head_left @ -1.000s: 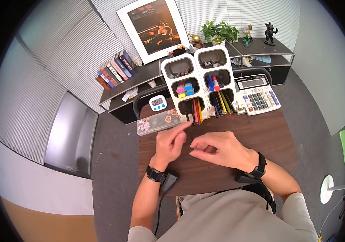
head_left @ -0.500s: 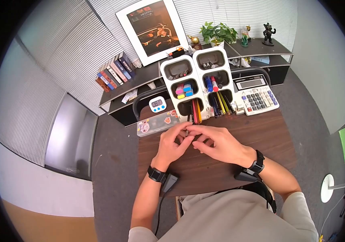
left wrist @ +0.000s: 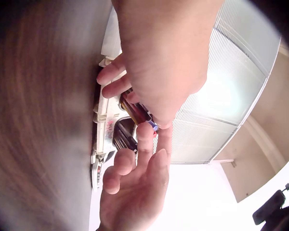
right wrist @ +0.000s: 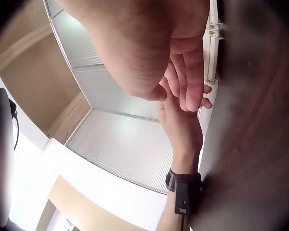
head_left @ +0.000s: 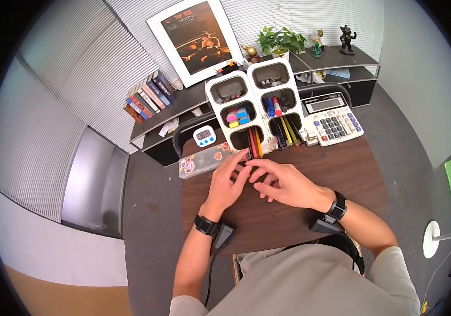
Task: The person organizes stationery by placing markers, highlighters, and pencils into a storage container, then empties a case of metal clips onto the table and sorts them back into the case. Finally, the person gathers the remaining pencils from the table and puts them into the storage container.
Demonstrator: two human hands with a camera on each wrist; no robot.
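Above the brown table (head_left: pixel 283 231), my left hand (head_left: pixel 222 188) and right hand (head_left: pixel 294 187) face each other, fingertips overlapping in the head view. Loosely bent fingers and thumbs show on both, with nothing visible held between them. The left wrist view has the right hand (left wrist: pixel 135 197) palm side to the camera, its fingers spread a little. In the right wrist view the left hand (right wrist: pixel 180 127) lies behind the right fingers (right wrist: pixel 192 72). Just beyond the fingertips stands a white desk organizer (head_left: pixel 257 102) with colored pencils (head_left: pixel 258 143) in a front compartment.
Left of the organizer are a clear sticker-covered case (head_left: pixel 204 162) and a white timer (head_left: pixel 204 136). A calculator (head_left: pixel 336 125) stands on the right. Other compartments hold highlighters (head_left: pixel 238 117), markers (head_left: pixel 274 107) and more pencils (head_left: pixel 287 131). Behind runs a dark shelf (head_left: pixel 191 95) with books (head_left: pixel 149 96).
From apart, with the left index finger extended, my hands came together at the fingertips. Since then the left fingers have straightened and both hands have shifted slightly toward the organizer.
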